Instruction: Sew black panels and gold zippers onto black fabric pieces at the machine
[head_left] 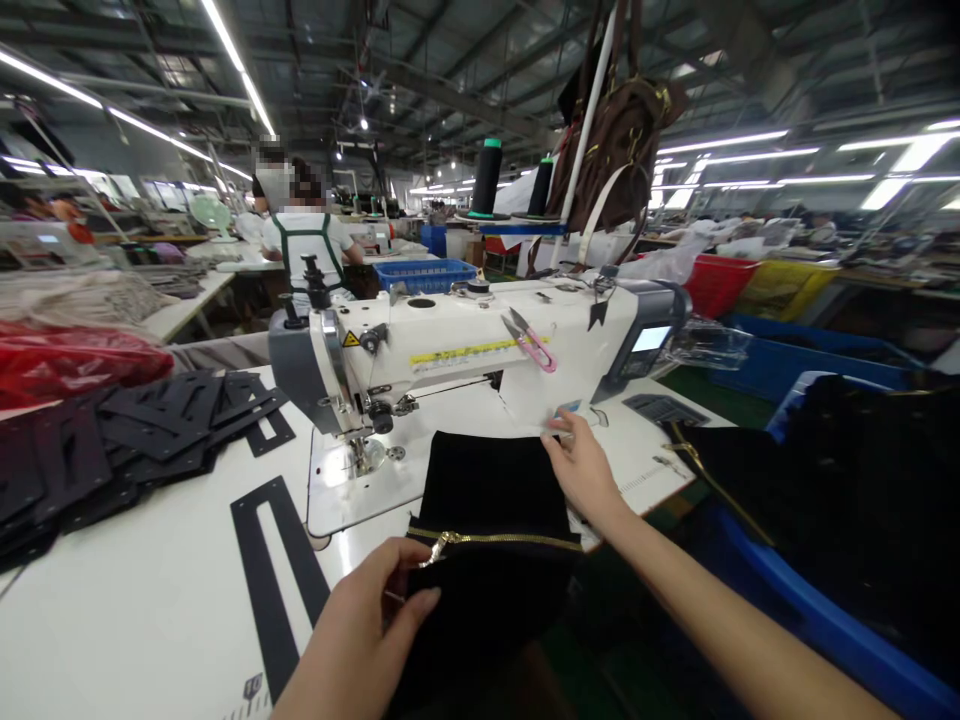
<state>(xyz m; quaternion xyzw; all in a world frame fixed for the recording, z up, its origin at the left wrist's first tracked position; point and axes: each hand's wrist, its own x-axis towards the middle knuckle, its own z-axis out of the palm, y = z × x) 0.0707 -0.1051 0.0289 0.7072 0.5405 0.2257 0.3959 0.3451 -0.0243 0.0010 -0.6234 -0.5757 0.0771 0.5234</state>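
Observation:
A black fabric piece with a gold zipper across it lies partly on the sewing machine's bed and hangs over the table's front edge. My left hand pinches its left side, thumb on top, close to the metal zipper pull. At the fabric's upper right corner is my right hand, fingers slightly blurred and apart, thumb near the cloth edge. The white sewing machine stands just behind, its needle and presser foot left of the fabric.
Left on the table are a dark slotted frame piece and a pile of similar dark pieces. Pink-handled thread snips rest against the machine. More black zippered fabric lies over a blue bin at right. A co-worker sits beyond.

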